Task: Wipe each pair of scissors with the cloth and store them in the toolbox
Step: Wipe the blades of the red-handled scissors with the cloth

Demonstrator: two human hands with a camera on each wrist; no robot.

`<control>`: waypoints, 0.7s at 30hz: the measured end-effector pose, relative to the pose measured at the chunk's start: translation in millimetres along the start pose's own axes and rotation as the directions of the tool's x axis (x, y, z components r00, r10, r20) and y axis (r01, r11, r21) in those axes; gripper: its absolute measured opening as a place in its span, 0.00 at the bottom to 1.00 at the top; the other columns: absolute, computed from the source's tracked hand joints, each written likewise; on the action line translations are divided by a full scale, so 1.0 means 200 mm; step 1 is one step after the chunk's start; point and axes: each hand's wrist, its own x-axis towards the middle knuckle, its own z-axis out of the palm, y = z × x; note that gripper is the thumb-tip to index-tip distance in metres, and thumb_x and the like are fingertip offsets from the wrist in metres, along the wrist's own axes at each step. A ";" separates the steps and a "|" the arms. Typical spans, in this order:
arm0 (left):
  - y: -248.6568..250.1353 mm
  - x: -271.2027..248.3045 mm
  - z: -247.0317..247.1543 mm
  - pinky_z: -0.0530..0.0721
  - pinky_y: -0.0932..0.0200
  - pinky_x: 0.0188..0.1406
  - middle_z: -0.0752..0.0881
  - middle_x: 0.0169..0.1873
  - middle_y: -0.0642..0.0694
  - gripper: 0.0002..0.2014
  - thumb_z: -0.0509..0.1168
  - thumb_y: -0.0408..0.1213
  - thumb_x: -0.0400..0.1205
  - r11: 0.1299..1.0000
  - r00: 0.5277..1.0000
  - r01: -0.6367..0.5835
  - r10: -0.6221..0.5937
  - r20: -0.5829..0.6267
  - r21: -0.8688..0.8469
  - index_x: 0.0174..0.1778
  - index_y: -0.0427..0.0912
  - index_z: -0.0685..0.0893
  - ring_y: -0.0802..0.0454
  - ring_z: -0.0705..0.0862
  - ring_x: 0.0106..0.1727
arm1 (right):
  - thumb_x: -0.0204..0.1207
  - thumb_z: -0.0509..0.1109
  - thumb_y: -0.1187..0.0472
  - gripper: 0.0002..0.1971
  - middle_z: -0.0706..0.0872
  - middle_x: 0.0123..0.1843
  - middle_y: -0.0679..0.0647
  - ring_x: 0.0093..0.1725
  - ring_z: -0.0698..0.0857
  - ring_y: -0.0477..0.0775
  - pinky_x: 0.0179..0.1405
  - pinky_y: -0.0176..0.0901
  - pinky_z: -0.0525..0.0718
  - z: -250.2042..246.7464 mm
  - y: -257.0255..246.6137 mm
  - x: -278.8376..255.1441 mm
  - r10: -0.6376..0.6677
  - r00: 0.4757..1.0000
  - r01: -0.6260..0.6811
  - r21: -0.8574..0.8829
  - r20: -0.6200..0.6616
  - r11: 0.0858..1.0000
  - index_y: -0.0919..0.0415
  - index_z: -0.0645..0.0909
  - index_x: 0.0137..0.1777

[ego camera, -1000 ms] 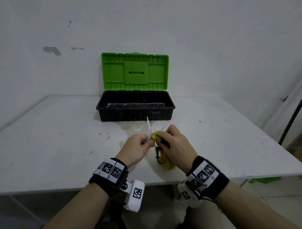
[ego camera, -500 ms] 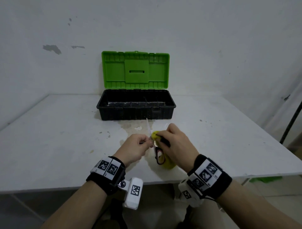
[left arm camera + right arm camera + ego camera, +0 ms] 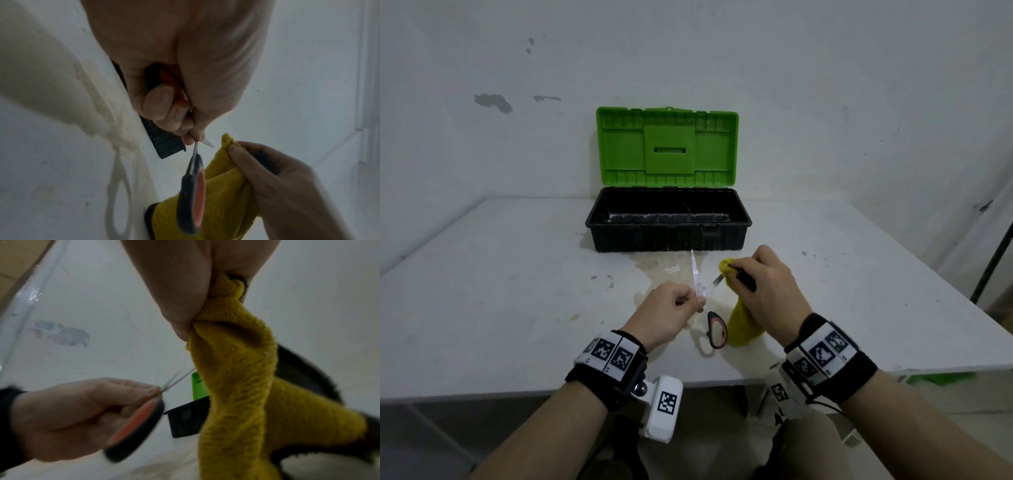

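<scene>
My left hand (image 3: 671, 310) grips a pair of scissors (image 3: 709, 308) with black and orange handles near the pivot; one handle sits in its palm in the left wrist view, scissors (image 3: 193, 186). The blades are spread apart and point toward the toolbox. My right hand (image 3: 760, 287) pinches a yellow cloth (image 3: 743, 325) round the tip of the right blade. The cloth (image 3: 236, 386) hangs down from that hand. The open toolbox (image 3: 667, 236), black tray with a raised green lid (image 3: 667, 144), stands behind both hands on the white table (image 3: 500, 291).
A white wall runs behind the toolbox. A stained patch of table lies in front of the box. A dark pole (image 3: 993, 270) leans at the right edge. The table's near edge is just behind my wrists.
My right hand has slid the cloth along the right blade, out toward its tip, away from my left hand. The scissors' blades have spread further apart.
</scene>
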 end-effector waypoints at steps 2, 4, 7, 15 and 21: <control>0.01 0.01 0.00 0.73 0.63 0.29 0.78 0.22 0.56 0.13 0.67 0.43 0.86 1.000 1.000 0.002 -0.002 0.004 -0.008 0.40 0.42 0.88 0.61 0.74 0.24 | 0.79 0.70 0.56 0.08 0.71 0.46 0.48 0.36 0.77 0.47 0.37 0.36 0.81 0.04 -0.06 -0.06 -0.067 0.993 0.068 -0.003 0.095 0.998 0.57 0.84 0.55; 0.02 0.01 0.01 0.73 0.64 0.28 0.78 0.20 0.57 0.12 0.67 0.42 0.86 1.000 1.000 0.000 0.000 0.016 0.001 0.38 0.45 0.87 0.61 0.74 0.23 | 0.78 0.70 0.57 0.08 0.71 0.45 0.49 0.34 0.78 0.52 0.35 0.46 0.84 0.08 -0.07 -0.09 -0.088 0.987 0.091 -0.011 0.134 0.996 0.57 0.84 0.54; 0.02 0.01 0.01 0.73 0.66 0.26 0.77 0.19 0.57 0.13 0.67 0.43 0.86 1.000 1.000 0.000 0.000 0.020 -0.009 0.38 0.43 0.87 0.62 0.73 0.22 | 0.78 0.70 0.57 0.08 0.72 0.45 0.51 0.35 0.79 0.55 0.36 0.50 0.84 0.10 -0.03 -0.07 -0.063 0.991 0.065 -0.010 0.117 0.998 0.57 0.84 0.54; 0.00 0.00 0.00 0.75 0.57 0.29 0.79 0.25 0.51 0.12 0.67 0.45 0.86 0.997 0.995 0.080 -0.080 0.056 0.013 0.41 0.43 0.87 0.53 0.76 0.28 | 0.78 0.71 0.57 0.10 0.74 0.45 0.51 0.41 0.79 0.53 0.47 0.48 0.84 0.03 0.11 0.05 0.152 0.988 -0.152 -0.003 0.009 0.988 0.59 0.86 0.56; 0.02 0.02 -0.07 0.76 0.62 0.24 0.86 0.26 0.49 0.05 0.70 0.34 0.83 0.987 0.987 0.147 -0.142 0.070 -0.069 0.44 0.36 0.85 0.54 0.79 0.26 | 0.72 0.76 0.59 0.13 0.79 0.52 0.50 0.48 0.77 0.45 0.50 0.27 0.73 -0.03 0.06 0.01 0.013 0.999 -0.016 0.053 0.043 0.998 0.55 0.84 0.57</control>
